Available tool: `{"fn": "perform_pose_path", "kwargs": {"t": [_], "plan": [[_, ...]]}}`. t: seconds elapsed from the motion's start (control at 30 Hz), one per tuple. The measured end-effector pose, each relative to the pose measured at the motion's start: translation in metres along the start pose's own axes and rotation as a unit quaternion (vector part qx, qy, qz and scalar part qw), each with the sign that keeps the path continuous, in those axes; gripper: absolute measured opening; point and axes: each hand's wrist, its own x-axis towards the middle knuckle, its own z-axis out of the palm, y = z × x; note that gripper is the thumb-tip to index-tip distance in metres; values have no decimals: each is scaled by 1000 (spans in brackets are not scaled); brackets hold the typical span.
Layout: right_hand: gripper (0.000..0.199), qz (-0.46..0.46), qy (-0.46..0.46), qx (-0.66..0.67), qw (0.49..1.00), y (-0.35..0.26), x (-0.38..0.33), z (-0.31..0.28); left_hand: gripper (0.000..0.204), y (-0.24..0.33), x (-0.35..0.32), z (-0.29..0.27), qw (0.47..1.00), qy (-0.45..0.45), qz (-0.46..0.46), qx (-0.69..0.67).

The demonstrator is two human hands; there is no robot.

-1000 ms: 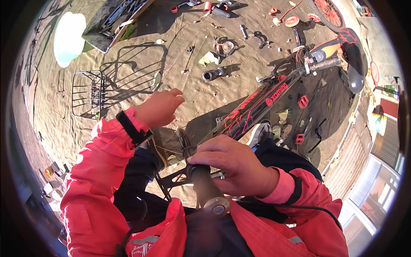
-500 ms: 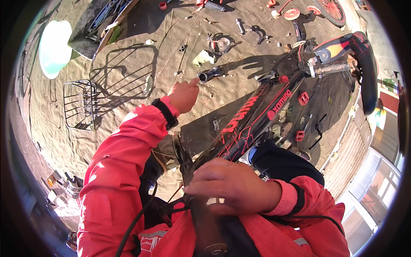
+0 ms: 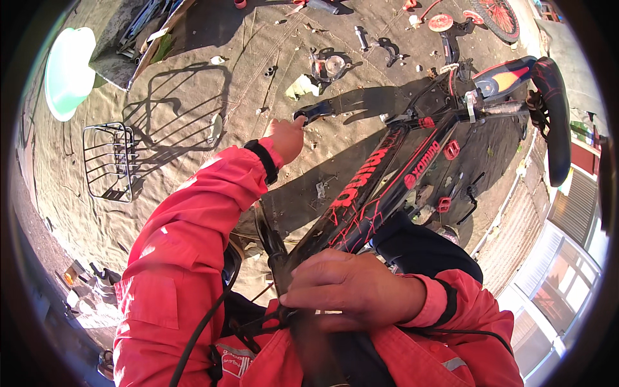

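Red-sleeved, the left hand [image 3: 288, 138] is stretched toward twelve o'clock, its fingertips [image 3: 300, 122] set at the near end of a dark tubular part [image 3: 318, 110] lying on the tan ground sheet [image 3: 71, 213]; whether the part is gripped cannot be told. The right hand [image 3: 354, 290], at five o'clock, is clasped over the front end of the black-and-red bicycle frame [image 3: 365, 175], which is pointed toward two o'clock and topped by a dark saddle [image 3: 553, 122]. A wire basket [image 3: 118, 161] is set down at nine o'clock, a pale-green basin [image 3: 69, 71] at ten, and a red wheel [image 3: 498, 18] at half past one.
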Motion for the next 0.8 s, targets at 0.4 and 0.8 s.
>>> {"fn": "perform_pose_path", "kwargs": {"t": [0.4,0.8], "plan": [[55,-1,-12,21,1000,-2,-3,-5,16,-7,5,11,991,42,-32,-120],[60,-27,46,-41,998,-2,-6,7,38,-47,-57,-77,935,32,-90,-341]]}}
